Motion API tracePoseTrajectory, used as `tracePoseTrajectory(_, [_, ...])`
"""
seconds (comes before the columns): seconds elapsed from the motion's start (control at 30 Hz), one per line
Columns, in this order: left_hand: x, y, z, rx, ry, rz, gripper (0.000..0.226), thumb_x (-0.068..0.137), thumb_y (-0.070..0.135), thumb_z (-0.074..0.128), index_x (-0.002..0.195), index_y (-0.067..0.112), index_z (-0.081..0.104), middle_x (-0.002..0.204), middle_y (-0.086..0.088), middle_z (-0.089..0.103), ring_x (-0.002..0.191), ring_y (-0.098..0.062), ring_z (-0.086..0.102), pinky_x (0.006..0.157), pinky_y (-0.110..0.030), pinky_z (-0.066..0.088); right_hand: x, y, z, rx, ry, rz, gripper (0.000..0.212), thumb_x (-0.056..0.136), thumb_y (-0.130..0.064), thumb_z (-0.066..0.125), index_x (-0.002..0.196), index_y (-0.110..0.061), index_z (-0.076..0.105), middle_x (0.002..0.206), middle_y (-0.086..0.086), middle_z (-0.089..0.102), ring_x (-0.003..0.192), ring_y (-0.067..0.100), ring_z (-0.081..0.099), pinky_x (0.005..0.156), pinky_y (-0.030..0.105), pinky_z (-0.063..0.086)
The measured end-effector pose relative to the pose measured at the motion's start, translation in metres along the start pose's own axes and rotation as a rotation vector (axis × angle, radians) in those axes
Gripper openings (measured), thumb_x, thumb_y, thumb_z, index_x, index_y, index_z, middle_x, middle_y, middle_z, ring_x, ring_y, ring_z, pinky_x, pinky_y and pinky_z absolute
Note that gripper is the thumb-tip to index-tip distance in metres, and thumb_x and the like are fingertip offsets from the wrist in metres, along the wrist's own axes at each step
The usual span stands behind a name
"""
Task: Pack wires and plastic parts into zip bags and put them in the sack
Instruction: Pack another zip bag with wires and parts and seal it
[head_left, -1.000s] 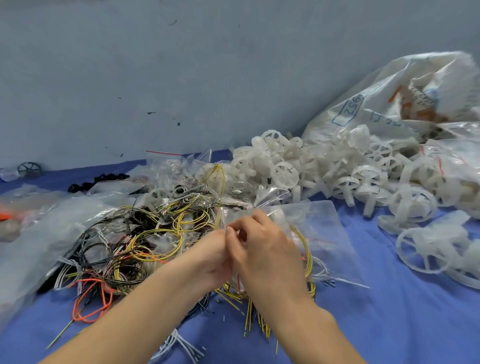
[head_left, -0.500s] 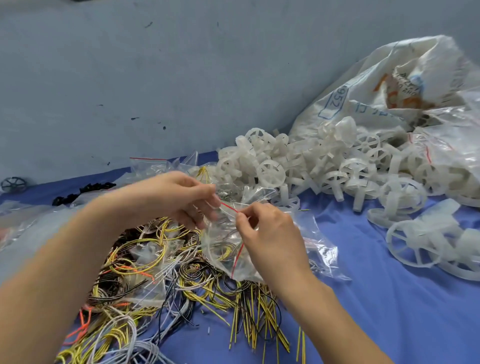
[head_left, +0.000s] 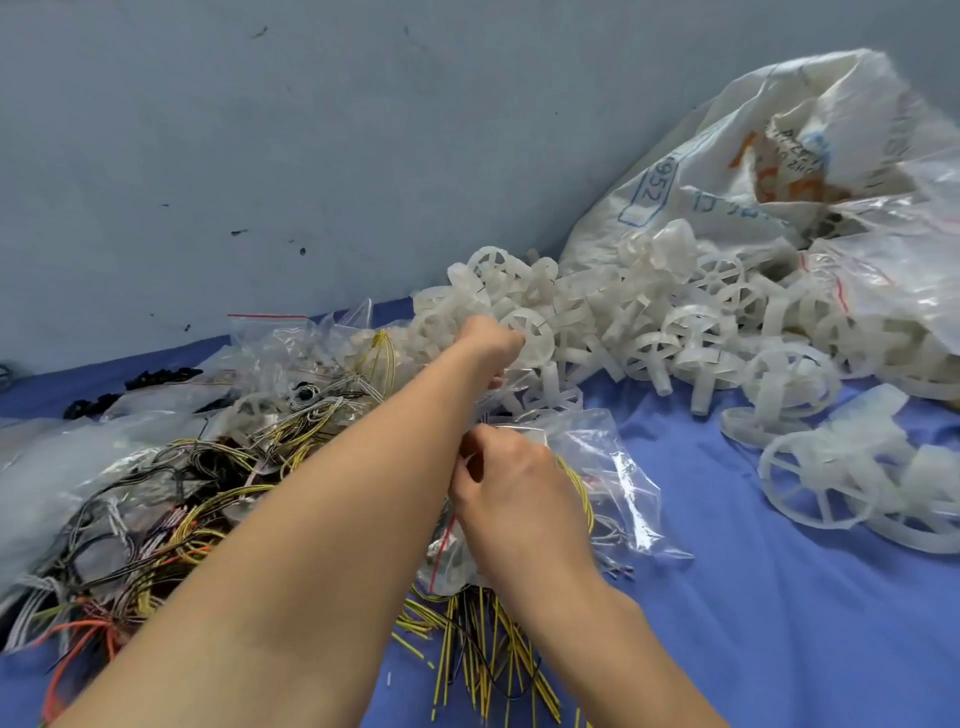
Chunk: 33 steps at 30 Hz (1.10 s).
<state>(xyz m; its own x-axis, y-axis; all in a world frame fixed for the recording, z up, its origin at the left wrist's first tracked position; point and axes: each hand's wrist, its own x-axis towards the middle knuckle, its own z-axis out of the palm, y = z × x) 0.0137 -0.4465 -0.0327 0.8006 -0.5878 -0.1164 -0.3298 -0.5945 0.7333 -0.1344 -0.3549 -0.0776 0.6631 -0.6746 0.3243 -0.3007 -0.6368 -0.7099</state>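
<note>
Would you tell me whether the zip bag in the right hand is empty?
No, the zip bag pinched by the right hand already holds yellow wires, visible through its clear plastic.

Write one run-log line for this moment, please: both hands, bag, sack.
left hand: reaching to white plastic wheels | right hand: holding zip bag with wires | sack: behind the wheels

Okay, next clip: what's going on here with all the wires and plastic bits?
A person is bagging parts on a blue cloth. The right hand pinches the mouth of a clear zip bag that already has yellow wires inside. The left hand reaches across to the pile of white plastic wheels and closes on one. A tangle of loose wires lies to the left, and the white sack sits at the back right.
</note>
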Motion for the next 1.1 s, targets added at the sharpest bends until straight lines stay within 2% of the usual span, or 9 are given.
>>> tracePoseTrajectory(0.13, [-0.018,0.015,-0.017,-0.333,-0.030,0.052,0.053,0.093,0.047,0.051,0.131,0.010,0.051,0.125,-0.006,0.055,0.109,-0.026,0.056,0.085,-0.032,0.044,-0.001,0.000,-0.003,0.009,0.001,0.035,0.027,0.096,-0.042,0.043,0.098,-0.023,0.063,0.098,-0.004,0.064,0.089,0.025,0.060,0.074,0.038,0.051])
tracePoseTrajectory(0.23, [-0.056,0.016,-0.051,-0.871,-0.169,0.073,0.031,0.086,0.042,0.056,0.105,0.018,0.061,0.093,-0.001,0.063,0.091,-0.021,0.057,0.078,-0.029,0.047,0.000,-0.003,-0.004,0.027,0.012,0.040,0.028,0.096,-0.043,0.044,0.100,-0.024,0.065,0.100,-0.005,0.065,0.090,0.024,0.061,0.075,0.037,0.051])
tracePoseTrajectory(0.33, [-0.091,-0.016,-0.085,-1.120,-0.359,0.035,0.037,0.088,0.040,0.054,0.107,0.010,0.066,0.101,-0.011,0.068,0.093,-0.029,0.061,0.092,-0.037,0.051,-0.001,-0.005,-0.004,0.049,0.009,0.044,0.028,0.096,-0.042,0.045,0.098,-0.024,0.066,0.097,-0.005,0.066,0.089,0.023,0.061,0.075,0.037,0.051])
tracePoseTrajectory(0.47, [-0.143,-0.077,-0.115,-1.227,-0.513,-0.090,0.041,0.091,0.038,0.052,0.095,0.002,0.072,0.096,-0.014,0.065,0.100,-0.034,0.063,0.094,-0.051,0.051,-0.004,-0.005,-0.004,0.053,0.047,0.027,0.026,0.096,-0.044,0.047,0.093,-0.026,0.066,0.090,-0.008,0.066,0.084,0.017,0.061,0.072,0.036,0.051])
tracePoseTrajectory(0.6, [-0.186,-0.127,-0.138,-1.368,-0.468,-0.267,0.045,0.091,0.052,0.051,0.112,0.012,0.052,0.086,-0.012,0.056,0.079,-0.026,0.059,0.055,-0.034,0.054,-0.008,-0.006,-0.002,0.100,0.073,0.022,0.023,0.096,-0.042,0.050,0.089,-0.026,0.066,0.086,-0.011,0.065,0.083,0.011,0.061,0.073,0.035,0.051])
tracePoseTrajectory(0.7, [-0.204,-0.148,-0.145,-1.320,-0.477,-0.359,0.055,0.088,0.060,0.050,0.115,0.012,0.049,0.079,-0.009,0.049,0.057,-0.015,0.041,0.033,-0.017,0.024,-0.016,-0.011,0.000,0.106,0.161,-0.025,0.020,0.096,-0.042,0.052,0.086,-0.030,0.063,0.084,-0.014,0.062,0.078,0.006,0.058,0.065,0.031,0.046])
tracePoseTrajectory(0.8, [-0.205,-0.155,-0.138,-1.274,-0.465,-0.324,0.053,0.088,0.056,0.055,0.115,0.011,0.054,0.075,-0.007,0.046,0.054,-0.010,0.034,0.036,-0.015,0.017,-0.026,-0.020,0.007,0.046,0.191,-0.085,0.018,0.096,-0.043,0.052,0.087,-0.030,0.061,0.087,-0.014,0.059,0.076,0.009,0.057,0.063,0.034,0.045])
tracePoseTrajectory(0.9, [-0.199,-0.153,-0.121,-1.306,-0.379,-0.234,0.047,0.085,0.044,0.059,0.101,0.002,0.073,0.080,-0.004,0.059,0.060,-0.006,0.033,0.036,-0.013,0.035,-0.029,-0.026,0.014,0.032,0.154,-0.098,0.018,0.095,-0.043,0.053,0.087,-0.029,0.063,0.088,-0.014,0.060,0.077,0.008,0.056,0.064,0.032,0.044])
tracePoseTrajectory(1.1, [-0.189,-0.163,-0.098,-1.159,-0.284,-0.038,0.031,0.080,0.004,0.062,0.110,-0.004,0.067,0.107,-0.020,0.072,0.085,-0.020,0.072,0.069,-0.023,0.060,-0.023,-0.028,0.009,0.204,0.114,-0.024,0.016,0.094,-0.037,0.059,0.089,-0.026,0.069,0.086,-0.012,0.065,0.082,0.007,0.058,0.075,0.035,0.047])
